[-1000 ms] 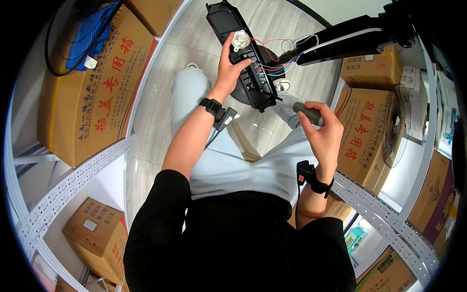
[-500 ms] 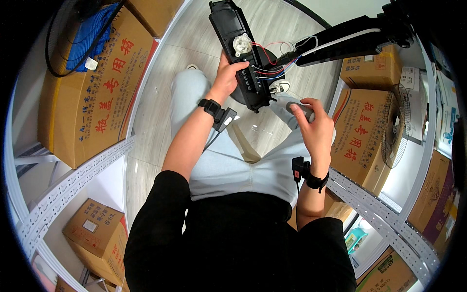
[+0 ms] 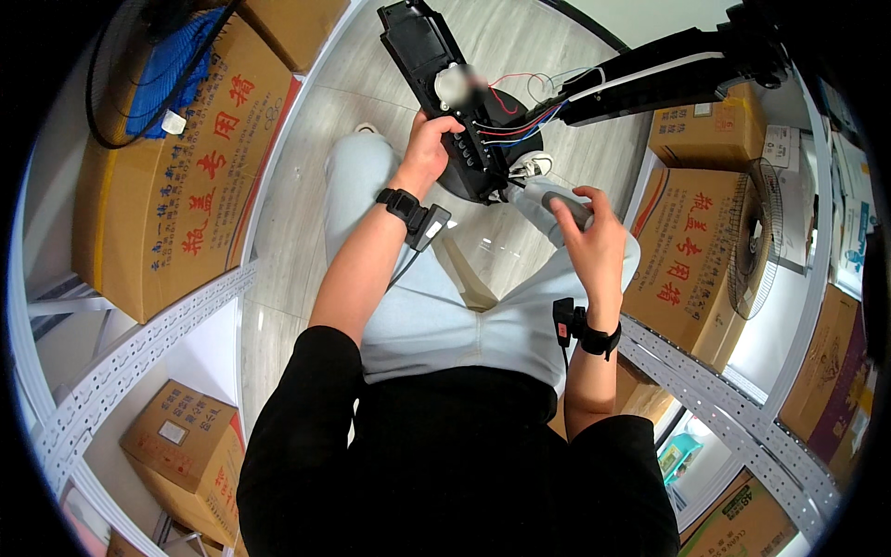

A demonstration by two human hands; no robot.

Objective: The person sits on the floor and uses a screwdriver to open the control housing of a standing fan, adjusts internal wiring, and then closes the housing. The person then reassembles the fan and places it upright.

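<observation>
- Housing (image 3: 413, 42): long, black, tilted, in front of the person beyond the knees, over the round base (image 3: 452, 179). Inner side faces up, uncovered.
- Disc (image 3: 452, 88): pale, round, sits on the housing near mid-length. Patch around it blurred; fastening cannot be read.
- Wires (image 3: 522, 135): red, blue and white strands, running between housing and arm (image 3: 640, 84). Both ends look connected; terminals too small to confirm.
- Progress (judgement): partway. Done, as far as shows: housing laid open, disc in place, wires strung across. Open points: inner side has no cover on it; housing and arm appear linked by wires only. Whether screws are in or out cannot be told at this scale.
- Left hand (image 3: 429, 153): grips the housing by its left edge. Thumb over the upper face, other fingers curled behind and mostly hidden; gap narrow, just the edge's thickness.
- Right hand (image 3: 594, 246): thumb and forefinger bent around the tool (image 3: 568, 209), grey-handled; spread about the handle's width. Remaining fingers partly hidden.
- Tool shaft points at the housing's near end. Tip contact: cannot tell, too small and dark there.
</observation>
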